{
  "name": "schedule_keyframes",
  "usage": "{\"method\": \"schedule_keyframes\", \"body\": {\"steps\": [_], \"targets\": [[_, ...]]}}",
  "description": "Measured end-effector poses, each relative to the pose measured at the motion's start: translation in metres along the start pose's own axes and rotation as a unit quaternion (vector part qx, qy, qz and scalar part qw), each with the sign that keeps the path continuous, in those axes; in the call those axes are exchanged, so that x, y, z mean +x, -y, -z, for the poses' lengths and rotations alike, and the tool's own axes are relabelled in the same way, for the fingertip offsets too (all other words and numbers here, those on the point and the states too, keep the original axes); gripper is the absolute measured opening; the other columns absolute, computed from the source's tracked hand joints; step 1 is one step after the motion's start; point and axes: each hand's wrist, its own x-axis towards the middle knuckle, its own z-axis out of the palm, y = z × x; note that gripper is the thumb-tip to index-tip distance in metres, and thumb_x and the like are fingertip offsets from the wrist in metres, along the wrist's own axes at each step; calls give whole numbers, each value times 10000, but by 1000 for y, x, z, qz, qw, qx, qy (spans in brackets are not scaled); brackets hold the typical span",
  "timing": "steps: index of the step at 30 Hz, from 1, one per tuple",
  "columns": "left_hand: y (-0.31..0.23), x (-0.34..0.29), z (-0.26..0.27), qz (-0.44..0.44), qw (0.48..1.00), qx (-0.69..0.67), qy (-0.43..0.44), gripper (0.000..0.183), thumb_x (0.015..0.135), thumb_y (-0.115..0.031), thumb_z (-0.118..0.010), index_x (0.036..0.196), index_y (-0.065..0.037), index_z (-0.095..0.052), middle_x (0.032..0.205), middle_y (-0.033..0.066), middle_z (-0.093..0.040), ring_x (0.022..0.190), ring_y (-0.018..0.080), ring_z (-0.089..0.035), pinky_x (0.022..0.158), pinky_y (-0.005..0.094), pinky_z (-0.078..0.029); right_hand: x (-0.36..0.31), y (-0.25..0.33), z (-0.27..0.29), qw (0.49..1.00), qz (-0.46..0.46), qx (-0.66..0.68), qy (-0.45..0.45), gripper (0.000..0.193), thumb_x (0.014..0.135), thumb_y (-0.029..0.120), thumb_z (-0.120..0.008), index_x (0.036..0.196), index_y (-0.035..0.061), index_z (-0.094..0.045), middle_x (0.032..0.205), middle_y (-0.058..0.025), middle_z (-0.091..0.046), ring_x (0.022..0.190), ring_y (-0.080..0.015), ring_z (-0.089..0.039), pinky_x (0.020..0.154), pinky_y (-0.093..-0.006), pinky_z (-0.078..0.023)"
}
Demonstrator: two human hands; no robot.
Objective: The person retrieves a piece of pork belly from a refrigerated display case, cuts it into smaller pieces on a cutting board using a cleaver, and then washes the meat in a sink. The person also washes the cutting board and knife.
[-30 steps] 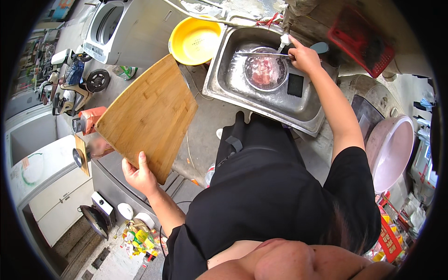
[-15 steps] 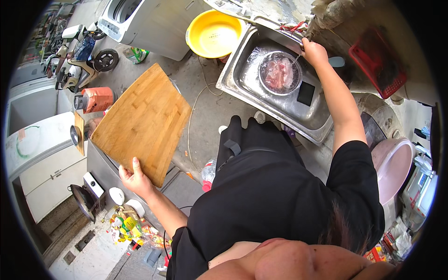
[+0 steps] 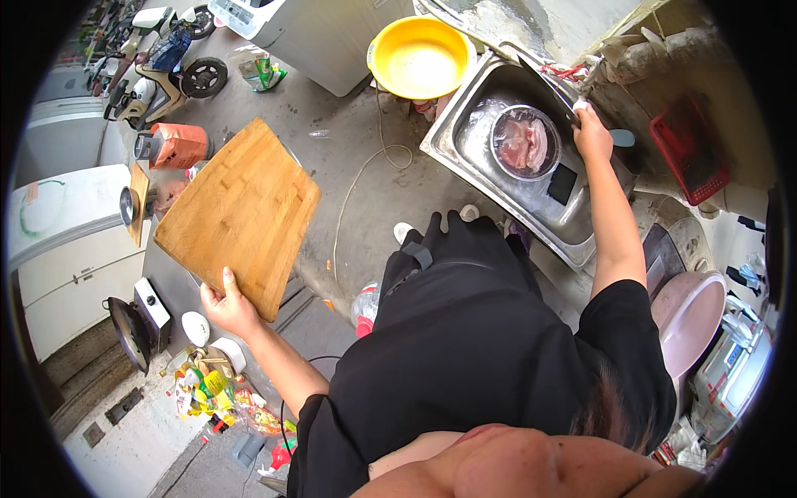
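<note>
My left hand point(image 3: 230, 308) grips the near edge of a wooden cutting board point(image 3: 241, 212), thumb on its upper face and fingers hidden beneath. The board is tilted and held out to my left. My right hand point(image 3: 592, 133) is closed around the handle of a knife point(image 3: 550, 90); its long, dark blade points away from me over the back right edge of the steel sink point(image 3: 448, 143). Inside the sink, a round see-through bowl point(image 3: 501, 158) holds pieces of raw pink meat point(image 3: 525, 143). The knife is apart from the bowl.
A yellow basin point(image 3: 421, 58) stands beyond the sink's left corner. A red basket point(image 3: 689, 149) and a pink tub point(image 3: 686, 311) are at the right. An orange gas cylinder point(image 3: 178, 146) and a scooter point(image 3: 162, 75) stand far left. A hose point(image 3: 359, 181) crosses the floor.
My right hand has lifted the knife, and its blade now shows above the sink's edge. The board in my left hand has shifted slightly left. The whole view has turned a little.
</note>
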Motion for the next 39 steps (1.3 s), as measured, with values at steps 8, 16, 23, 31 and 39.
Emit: {"method": "schedule_keyframes", "body": {"steps": [8,16,23,31,39], "targets": [[37,42,24,-33,999,37,-6,156,874,-45,-684,983,33,-604,951,66,-658,863,119,-588,814,270,-473,-78,39,29,988,-104,113,33,329,842,292,-694,1156,231,-617,1006,-67,-698,911,-304,-668,758,-416,-520],[75,83,58,-22,998,43,-46,162,863,-51,-696,984,29,-623,922,48,-663,820,98,-594,767,254,-480,-104,158,66,988,9,153,-16,276,849,229,-689,1123,224,-653,959,-28,-694,840,-212,-682,707,-338,-521],[101,115,96,-23,994,43,-99,175,858,-65,-706,976,31,-620,877,42,-658,767,89,-580,727,248,-478,-76,270,72,980,153,113,-55,307,845,227,-685,1147,246,-634,1086,16,-620,869,-231,-661,681,-359,-530],[128,154,126,-21,982,17,-189,158,859,-71,-707,949,23,-617,868,40,-659,764,86,-578,721,239,-472,-43,362,48,962,237,127,-51,346,811,213,-724,1147,253,-650,1030,-11,-630,869,-250,-654,671,-367,-530],[167,218,139,54,961,76,-262,138,850,-62,-713,918,8,-616,821,15,-649,718,67,-552,673,228,-447,28,511,11,931,324,169,4,343,796,203,-737,1129,248,-667,1032,-30,-631,891,-247,-645,726,-374,-520]]}}
